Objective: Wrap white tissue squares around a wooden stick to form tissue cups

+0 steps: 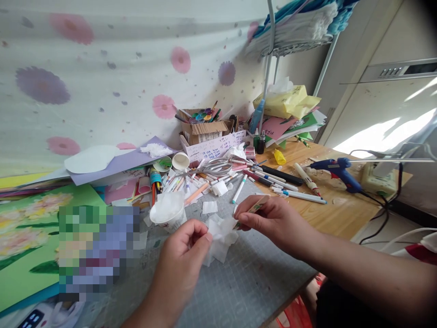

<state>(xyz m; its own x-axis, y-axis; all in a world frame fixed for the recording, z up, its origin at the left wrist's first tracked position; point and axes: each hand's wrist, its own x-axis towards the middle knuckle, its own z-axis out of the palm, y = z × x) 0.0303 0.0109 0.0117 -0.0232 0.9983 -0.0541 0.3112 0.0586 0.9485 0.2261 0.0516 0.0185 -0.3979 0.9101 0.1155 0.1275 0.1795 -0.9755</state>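
My left hand [184, 255] is closed in a pinch on a crumpled piece of white tissue paper [220, 237] above a grey cutting mat [239, 282]. My right hand [269, 221] is closed round a small stick-like thing [256, 206], a glue stick as far as I can tell, whose tip touches the same tissue. A white paper cup [168, 212] filled with tissue pieces stands just beyond my left hand. Small white tissue squares [209, 207] lie on the mat.
Several pens and markers [273, 180], scissors [218, 167] and a cardboard box [205, 130] crowd the back of the wooden table [341, 205]. A blue glue gun [336, 169] lies at the right with its cable. Green flower artwork [23, 237] lies left.
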